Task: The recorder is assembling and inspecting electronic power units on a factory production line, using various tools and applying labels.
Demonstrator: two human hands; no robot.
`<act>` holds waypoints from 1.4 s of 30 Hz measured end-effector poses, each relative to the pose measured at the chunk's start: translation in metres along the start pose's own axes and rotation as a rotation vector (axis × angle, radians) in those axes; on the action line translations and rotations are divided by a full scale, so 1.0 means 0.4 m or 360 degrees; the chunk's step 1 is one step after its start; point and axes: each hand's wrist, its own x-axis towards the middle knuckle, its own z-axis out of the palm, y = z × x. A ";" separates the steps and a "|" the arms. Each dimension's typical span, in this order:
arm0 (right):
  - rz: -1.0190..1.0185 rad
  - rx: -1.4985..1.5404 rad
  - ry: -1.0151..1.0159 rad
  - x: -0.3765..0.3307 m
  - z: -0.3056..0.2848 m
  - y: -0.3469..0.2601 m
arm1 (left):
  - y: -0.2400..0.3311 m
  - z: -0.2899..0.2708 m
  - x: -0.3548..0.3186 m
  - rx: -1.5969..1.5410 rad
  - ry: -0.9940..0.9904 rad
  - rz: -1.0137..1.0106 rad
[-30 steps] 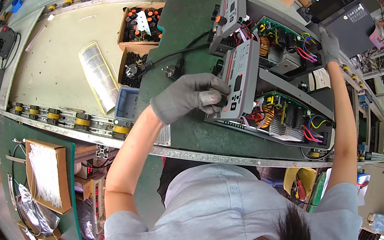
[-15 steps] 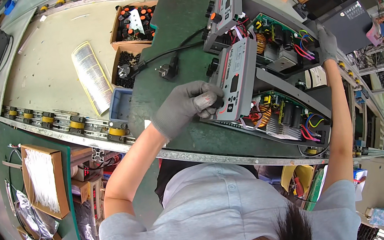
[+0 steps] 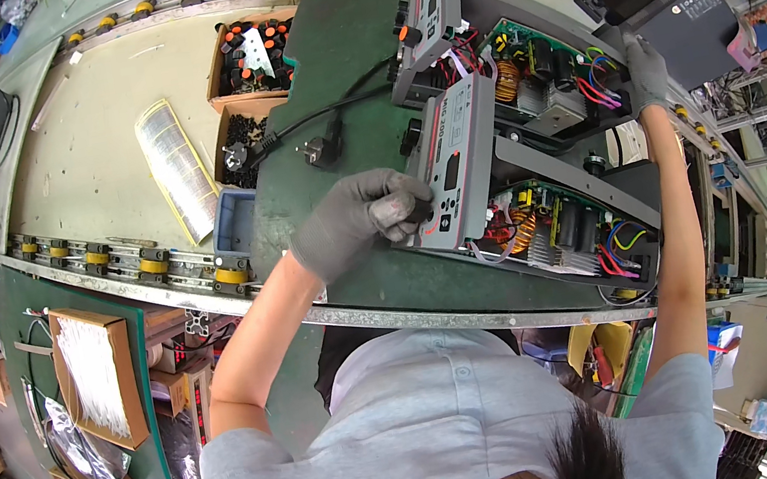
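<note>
- Right now my left hand [image 3: 363,225], in a grey glove, is curled shut around a dark knob [image 3: 421,210] on the grey front panel [image 3: 457,161] of the nearer open machine [image 3: 540,203].
- That machine lies on the green work mat [image 3: 346,73], just past the metal table edge [image 3: 457,313], with its copper coils and coloured wires exposed behind the panel.
- My right hand [image 3: 648,71], also gloved in grey, is stretched far out to the back end of the machine frame; it rests against the metal there, but I cannot tell whether the fingers are closed on anything.
- A second open machine [image 3: 517,65] of the same kind stands just beyond the first, its own grey panel [image 3: 431,8] facing left as well.
- A black power cord with plug [image 3: 322,143] runs across the mat to the left of the panels.
- Left of the mat I see two cardboard boxes of small parts [image 3: 246,54], one with orange and black pieces, one with black ones.
- A ribbed clear tray [image 3: 179,167] lies on the pale conveyor surface [image 3: 86,157], beside a small blue bin [image 3: 234,226].
- Lower left, an open box of white cable ties [image 3: 94,374] sits on a side shelf.
</note>
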 end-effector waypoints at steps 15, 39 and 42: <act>0.0235 -0.0067 -0.0087 -0.044 -0.019 -0.084 | -0.031 0.028 -0.028 -0.0065 0.0096 0.0178; 0.0014 0.0047 0.0033 0.020 0.015 0.014 | 0.056 -0.021 -0.029 -0.0147 -0.0056 -0.0049; 0.0007 0.0020 0.0037 0.024 0.012 0.008 | 0.059 -0.011 -0.043 -0.0169 -0.0050 -0.0021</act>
